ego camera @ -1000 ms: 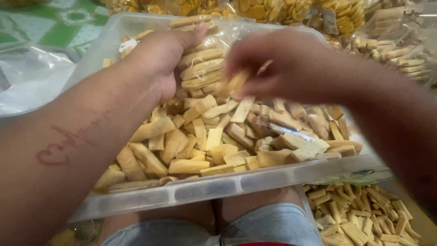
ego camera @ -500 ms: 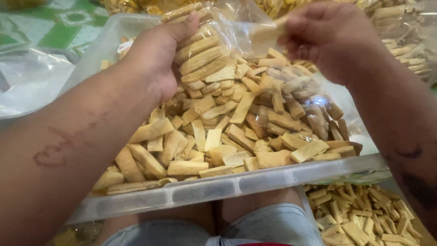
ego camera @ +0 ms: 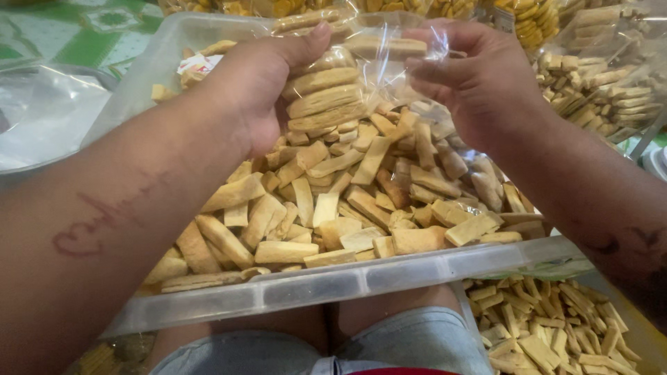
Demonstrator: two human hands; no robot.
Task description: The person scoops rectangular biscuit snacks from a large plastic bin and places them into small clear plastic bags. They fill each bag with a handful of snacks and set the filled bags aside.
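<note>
My left hand (ego camera: 260, 87) grips a clear plastic bag (ego camera: 347, 76) that holds a stack of long tan crackers (ego camera: 323, 97). My right hand (ego camera: 476, 76) pinches the bag's open top edge at the right and pulls it apart. Both hands hover over a clear plastic tub (ego camera: 347, 278) resting on my lap, filled with several loose tan crackers (ego camera: 333, 208). The bag's lower part is hidden behind my left palm.
More loose crackers (ego camera: 549, 326) lie in a container at the lower right. Filled cracker bags (ego camera: 604, 83) stand at the upper right and along the back. An empty clear bag (ego camera: 48, 118) lies at the left on a green patterned mat (ego camera: 90, 35).
My right hand rose from the loose crackers in the tub to the bag's mouth and took hold of its edge. My left hand kept its grip on the bag.
</note>
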